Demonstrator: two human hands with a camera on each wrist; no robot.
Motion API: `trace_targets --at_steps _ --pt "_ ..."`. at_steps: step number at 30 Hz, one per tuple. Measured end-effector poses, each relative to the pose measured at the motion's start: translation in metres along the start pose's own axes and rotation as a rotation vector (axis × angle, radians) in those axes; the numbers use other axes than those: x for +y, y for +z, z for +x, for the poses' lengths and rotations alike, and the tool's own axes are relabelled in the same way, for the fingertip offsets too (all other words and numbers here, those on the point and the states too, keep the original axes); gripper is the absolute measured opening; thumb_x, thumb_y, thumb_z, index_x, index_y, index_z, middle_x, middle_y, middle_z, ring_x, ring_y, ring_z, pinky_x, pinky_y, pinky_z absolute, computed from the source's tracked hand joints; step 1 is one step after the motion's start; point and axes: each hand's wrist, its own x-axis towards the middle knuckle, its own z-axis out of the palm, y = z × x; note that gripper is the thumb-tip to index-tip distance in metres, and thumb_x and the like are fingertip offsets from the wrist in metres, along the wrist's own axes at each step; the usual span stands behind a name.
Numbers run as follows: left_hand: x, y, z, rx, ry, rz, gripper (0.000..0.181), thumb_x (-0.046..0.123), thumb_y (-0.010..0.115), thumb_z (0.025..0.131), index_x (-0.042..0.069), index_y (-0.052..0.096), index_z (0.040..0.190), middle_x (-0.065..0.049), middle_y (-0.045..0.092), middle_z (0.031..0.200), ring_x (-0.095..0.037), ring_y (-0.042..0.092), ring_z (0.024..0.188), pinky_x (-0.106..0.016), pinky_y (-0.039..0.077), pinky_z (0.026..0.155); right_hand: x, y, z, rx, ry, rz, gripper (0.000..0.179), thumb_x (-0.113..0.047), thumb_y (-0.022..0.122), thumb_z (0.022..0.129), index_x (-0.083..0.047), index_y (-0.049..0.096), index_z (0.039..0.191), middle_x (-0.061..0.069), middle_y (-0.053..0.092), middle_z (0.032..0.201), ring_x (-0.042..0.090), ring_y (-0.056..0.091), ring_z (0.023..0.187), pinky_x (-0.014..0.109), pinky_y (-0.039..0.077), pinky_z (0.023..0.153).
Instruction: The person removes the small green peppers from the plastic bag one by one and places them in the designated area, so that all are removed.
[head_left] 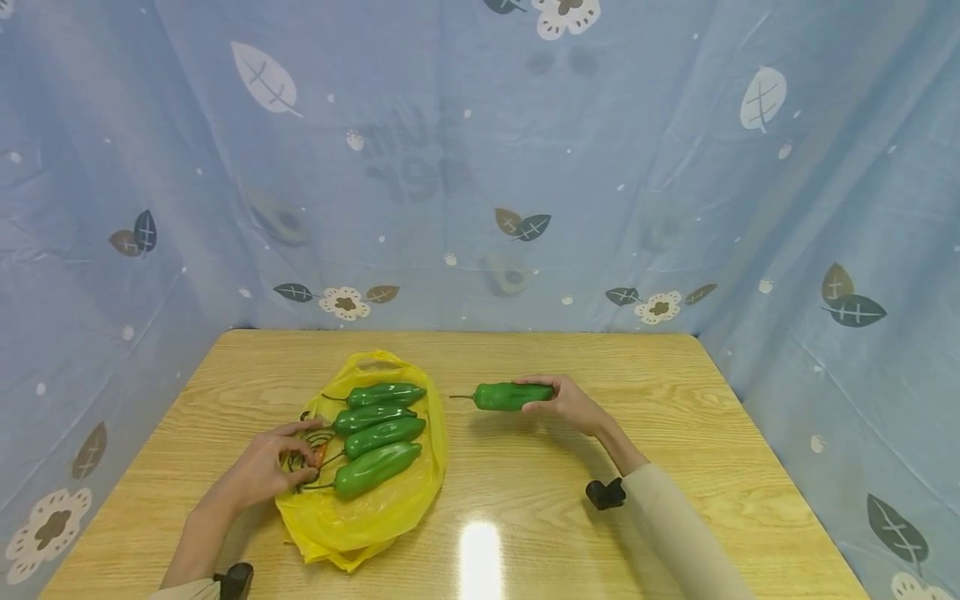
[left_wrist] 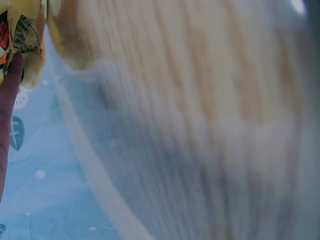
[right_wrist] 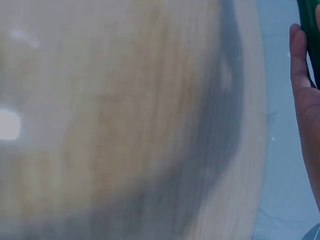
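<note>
My right hand (head_left: 568, 405) grips a long green pepper (head_left: 497, 397) by its blunt end, thumb on one side and fingers on the other. Its thin stem points left, and a shadow falls on the table below. In the right wrist view only a strip of that pepper (right_wrist: 311, 35) shows beside the fingers. On the left, a yellow plastic bag (head_left: 390, 521) lies spread out, with several green peppers (head_left: 378, 471) in a row on it, stems to the left. My left hand (head_left: 258, 468) holds the bag's left edge at an orange and black printed patch, close to the stems.
The wooden table (head_left: 540, 492) has a bright light reflection near its front. A blue curtain (head_left: 480, 167) with leaf and flower prints hangs behind and along both sides. Black straps with small devices (head_left: 604, 494) sit on both wrists.
</note>
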Motion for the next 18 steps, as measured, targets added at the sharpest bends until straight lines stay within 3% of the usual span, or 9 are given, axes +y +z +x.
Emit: trace_targets --at_steps 6,12,18 --pt "0.000 0.001 0.000 0.009 0.002 0.003 0.021 0.013 0.082 0.074 0.029 0.068 0.075 -0.017 0.059 0.128 -0.044 0.056 0.112 -0.053 0.050 0.081 0.000 -0.009 0.019 0.054 0.036 -0.050 0.050 -0.005 0.072 0.085 -0.004 0.056 0.133 0.018 0.048 0.140 0.021 0.056 0.100 0.035 0.049 0.084" --pt "0.000 0.000 0.000 0.018 0.006 0.000 0.022 0.014 0.082 0.075 0.030 0.067 0.075 -0.017 0.059 0.128 -0.044 0.056 0.112 -0.052 0.050 0.081 0.005 -0.012 0.042 0.076 0.046 -0.024 0.051 -0.004 0.071 0.085 -0.004 0.056 0.134 0.018 0.047 0.141 0.023 0.055 0.099 0.045 0.047 0.087" --pt "-0.001 0.000 -0.002 0.013 0.009 -0.005 0.018 0.014 0.081 0.076 0.028 0.068 0.076 -0.018 0.059 0.128 -0.045 0.055 0.113 -0.051 0.050 0.081 0.011 -0.010 0.058 0.071 0.088 0.006 0.051 -0.003 0.071 0.085 -0.005 0.056 0.134 0.015 0.046 0.142 0.023 0.056 0.103 0.035 0.048 0.086"
